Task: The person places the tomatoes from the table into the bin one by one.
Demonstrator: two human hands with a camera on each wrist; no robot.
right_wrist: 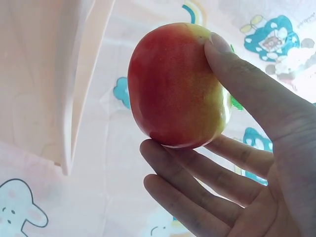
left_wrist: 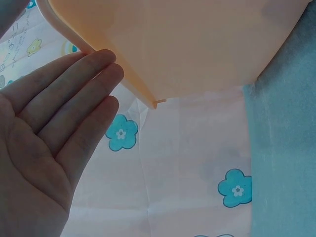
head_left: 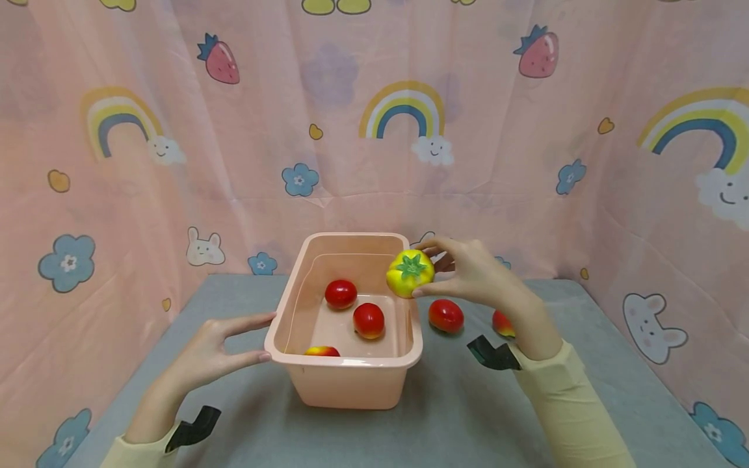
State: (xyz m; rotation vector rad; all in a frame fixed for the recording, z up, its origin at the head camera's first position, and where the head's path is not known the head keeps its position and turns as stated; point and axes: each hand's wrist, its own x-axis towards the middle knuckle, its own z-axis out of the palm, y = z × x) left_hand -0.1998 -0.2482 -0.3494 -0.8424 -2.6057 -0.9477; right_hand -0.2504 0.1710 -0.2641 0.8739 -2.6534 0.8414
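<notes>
While your straight-fingered left hand [head_left: 209, 354] touches the pink tub [head_left: 351, 383], your right hand [head_left: 476, 273] pinches a red-and-yellow fruit [head_left: 408, 275] near its right rim.

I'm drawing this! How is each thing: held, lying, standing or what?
Bin: upright on the table, open-topped, holding fruit
Held fruit: up off the table
Left hand: stretched out, at the bin's rim
Right hand: pinching the held fruit
Far red fruit: in the bin
Middle red fruit: in the bin
Near fruit: in the bin, partly hidden
Outside red fruit: on the table
Rightmost fruit: on the table, partly hidden
Curtain: hanging, wrinkled
</notes>
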